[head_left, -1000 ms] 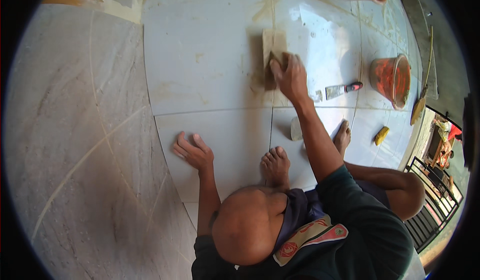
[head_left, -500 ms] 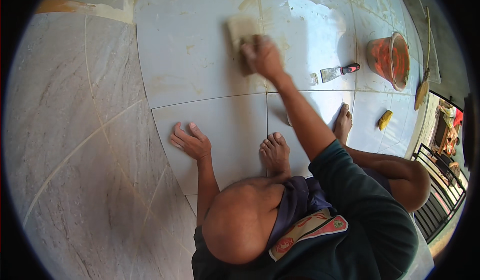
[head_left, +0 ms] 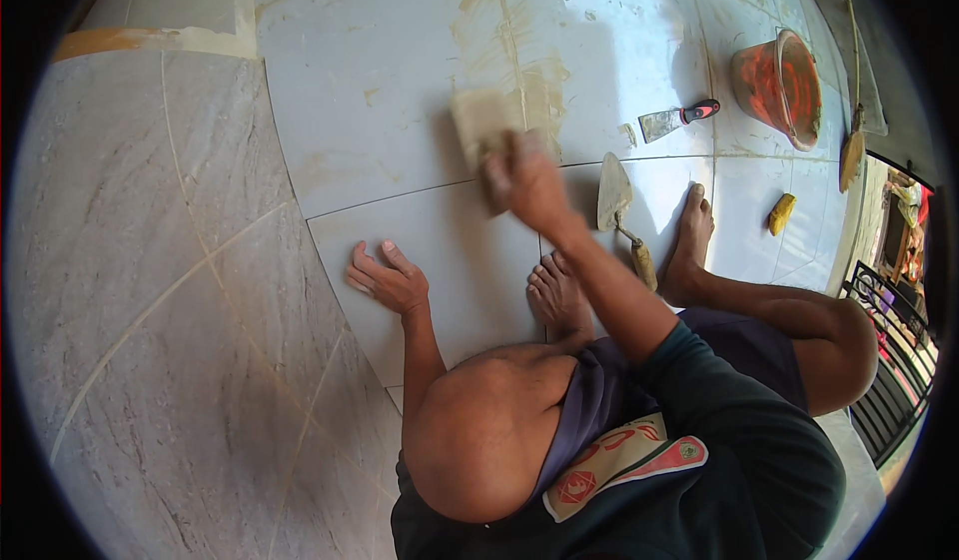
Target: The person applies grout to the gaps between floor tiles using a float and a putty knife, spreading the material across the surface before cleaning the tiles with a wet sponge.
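Over glossy, smeared tiles (head_left: 370, 50) | right grip (head_left: 527, 185) clasped round flat rectangular float (head_left: 481, 118) | left grip (head_left: 388, 278) loosely spread

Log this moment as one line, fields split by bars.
right hand: grips float, blurred, over white tiles | left hand: empty, resting on white tiles | nearby: trowel, scraper, bucket

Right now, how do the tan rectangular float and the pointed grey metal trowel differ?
The tan rectangular float is gripped in the right hand; the pointed grey trowel lies on pale tiles. The float looks boxy and blurred; the trowel narrows to a tip and looks clear. Both are hand tools.
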`<action>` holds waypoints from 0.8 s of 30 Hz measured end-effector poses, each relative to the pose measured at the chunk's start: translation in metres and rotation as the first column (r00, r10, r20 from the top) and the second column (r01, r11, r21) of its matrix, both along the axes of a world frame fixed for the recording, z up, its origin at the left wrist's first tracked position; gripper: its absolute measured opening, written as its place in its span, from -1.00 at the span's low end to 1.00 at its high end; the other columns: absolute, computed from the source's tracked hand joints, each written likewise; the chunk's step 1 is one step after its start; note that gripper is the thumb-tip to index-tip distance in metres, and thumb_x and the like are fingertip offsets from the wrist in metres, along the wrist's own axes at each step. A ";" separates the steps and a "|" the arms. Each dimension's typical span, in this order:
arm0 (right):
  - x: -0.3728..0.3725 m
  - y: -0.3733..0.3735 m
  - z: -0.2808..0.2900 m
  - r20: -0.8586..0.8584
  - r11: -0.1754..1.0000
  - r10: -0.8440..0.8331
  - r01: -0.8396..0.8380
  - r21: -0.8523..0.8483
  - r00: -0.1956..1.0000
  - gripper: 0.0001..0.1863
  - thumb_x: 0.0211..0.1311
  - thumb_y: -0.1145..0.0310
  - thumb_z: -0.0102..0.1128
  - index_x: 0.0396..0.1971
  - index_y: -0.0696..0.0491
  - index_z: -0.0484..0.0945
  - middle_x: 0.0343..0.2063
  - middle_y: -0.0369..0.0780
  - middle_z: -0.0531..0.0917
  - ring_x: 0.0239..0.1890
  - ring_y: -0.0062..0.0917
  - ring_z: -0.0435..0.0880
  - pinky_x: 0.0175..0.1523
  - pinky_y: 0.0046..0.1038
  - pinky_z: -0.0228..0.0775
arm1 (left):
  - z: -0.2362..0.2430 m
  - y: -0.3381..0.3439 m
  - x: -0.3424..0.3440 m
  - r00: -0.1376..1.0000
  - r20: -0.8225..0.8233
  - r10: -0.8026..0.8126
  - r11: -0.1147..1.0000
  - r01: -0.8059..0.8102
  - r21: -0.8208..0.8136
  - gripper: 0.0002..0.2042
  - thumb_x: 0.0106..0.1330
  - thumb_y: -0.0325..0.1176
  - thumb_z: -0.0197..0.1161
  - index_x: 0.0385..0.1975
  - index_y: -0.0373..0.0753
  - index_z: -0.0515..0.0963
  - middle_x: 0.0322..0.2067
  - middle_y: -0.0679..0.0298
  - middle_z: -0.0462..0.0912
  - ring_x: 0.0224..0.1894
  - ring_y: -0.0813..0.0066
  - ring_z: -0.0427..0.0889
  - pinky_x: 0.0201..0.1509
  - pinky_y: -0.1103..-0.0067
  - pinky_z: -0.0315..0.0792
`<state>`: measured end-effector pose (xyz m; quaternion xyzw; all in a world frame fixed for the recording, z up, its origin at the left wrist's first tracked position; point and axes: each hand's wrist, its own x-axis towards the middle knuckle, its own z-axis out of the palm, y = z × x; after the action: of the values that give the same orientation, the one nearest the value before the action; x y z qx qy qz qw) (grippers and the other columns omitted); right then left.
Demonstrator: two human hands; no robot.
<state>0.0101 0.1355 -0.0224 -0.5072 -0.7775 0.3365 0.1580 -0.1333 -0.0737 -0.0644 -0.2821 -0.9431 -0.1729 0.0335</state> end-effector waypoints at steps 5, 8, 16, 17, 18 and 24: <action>0.023 0.043 -0.002 0.066 0.993 -0.118 0.116 0.027 0.991 -0.65 0.30 0.22 0.13 -0.29 0.28 0.43 -0.33 0.19 0.52 -0.26 0.09 0.51 -0.11 -0.01 0.38 | 0.019 0.024 0.014 0.998 -0.013 -0.056 0.998 0.056 0.028 -0.54 0.48 0.02 0.00 0.02 -0.33 0.36 -0.13 0.01 0.36 -0.05 -0.04 0.34 0.04 0.10 0.28; 0.035 -0.022 0.002 -0.099 0.995 0.095 -0.092 0.041 0.990 -0.57 0.30 0.17 0.15 -0.17 0.30 0.41 -0.23 0.22 0.53 -0.13 0.14 0.52 -0.02 0.00 0.38 | 0.025 0.017 0.031 0.997 -0.040 -0.071 0.997 0.072 0.016 -0.54 0.48 0.01 0.00 0.02 -0.32 0.36 -0.13 0.01 0.36 -0.05 -0.04 0.34 0.03 0.11 0.29; 0.092 0.000 0.047 0.018 0.982 -0.046 0.048 -0.185 0.999 -0.58 0.26 0.20 0.17 -0.14 0.30 0.41 -0.18 0.16 0.52 -0.07 0.07 0.51 0.03 -0.06 0.40 | 0.054 0.039 0.081 0.999 0.026 -0.027 0.995 0.025 0.095 -0.55 0.44 -0.01 0.08 0.00 -0.33 0.38 -0.14 0.01 0.38 -0.04 -0.03 0.35 0.04 0.12 0.28; 0.094 -0.008 0.051 -0.080 0.963 0.021 -0.041 -0.265 0.997 -0.59 0.26 0.21 0.17 -0.15 0.29 0.41 -0.21 0.14 0.52 -0.09 0.05 0.53 0.00 -0.08 0.42 | 0.050 0.027 0.085 0.999 -0.013 -0.040 0.994 0.041 0.100 -0.55 0.43 -0.01 0.11 -0.01 -0.33 0.39 -0.16 0.01 0.39 -0.04 -0.02 0.35 0.04 0.13 0.28; 0.102 -0.012 0.055 -0.092 0.963 0.019 -0.043 -0.266 0.996 -0.59 0.26 0.21 0.17 -0.15 0.29 0.41 -0.21 0.14 0.52 -0.09 0.05 0.53 0.00 -0.08 0.42 | 0.046 0.017 0.090 0.997 -0.053 -0.053 0.993 0.059 0.102 -0.55 0.41 -0.02 0.14 -0.02 -0.33 0.40 -0.17 0.01 0.40 -0.04 -0.02 0.35 0.03 0.13 0.28; 0.143 0.049 0.036 0.057 0.942 -0.331 0.333 -0.042 0.942 -0.56 0.25 0.13 0.23 -0.21 0.27 0.46 -0.29 0.09 0.57 -0.16 0.01 0.59 -0.08 -0.07 0.44 | 0.054 0.036 0.126 0.985 -0.146 -0.090 0.995 0.097 0.037 -0.57 0.44 -0.05 0.13 -0.02 -0.35 0.40 -0.21 0.06 0.44 -0.13 0.11 0.40 -0.07 0.23 0.36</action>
<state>0.1527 0.1848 0.0135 -0.6429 -0.6757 0.3124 0.1803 -0.0075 -0.0377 -0.0107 -0.3370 -0.9199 -0.1744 0.0994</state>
